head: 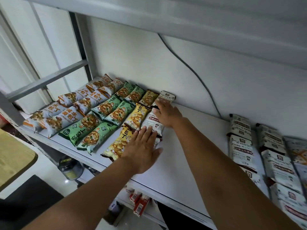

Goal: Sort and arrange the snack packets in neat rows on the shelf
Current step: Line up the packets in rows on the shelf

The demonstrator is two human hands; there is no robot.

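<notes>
Snack packets lie in rows on the white shelf (186, 156): orange-and-white packets (69, 112) at the left, green packets (101, 120) beside them, then yellow packets (134, 118). A row of white-and-brown packets (153, 122) runs to the right of the yellow ones. My left hand (142, 150) lies flat with straight fingers on the nearest white-and-brown packet. My right hand (166, 113) rests with straight fingers on the packets farther back, near the rearmost one (167, 96) by the wall.
More white-and-brown packets (242, 141) lie loosely heaped at the shelf's right end. A dark cable (196, 73) runs down the back wall. Another shelf board (182, 19) hangs overhead. Below are red boxes (139, 203) and a jar (70, 168).
</notes>
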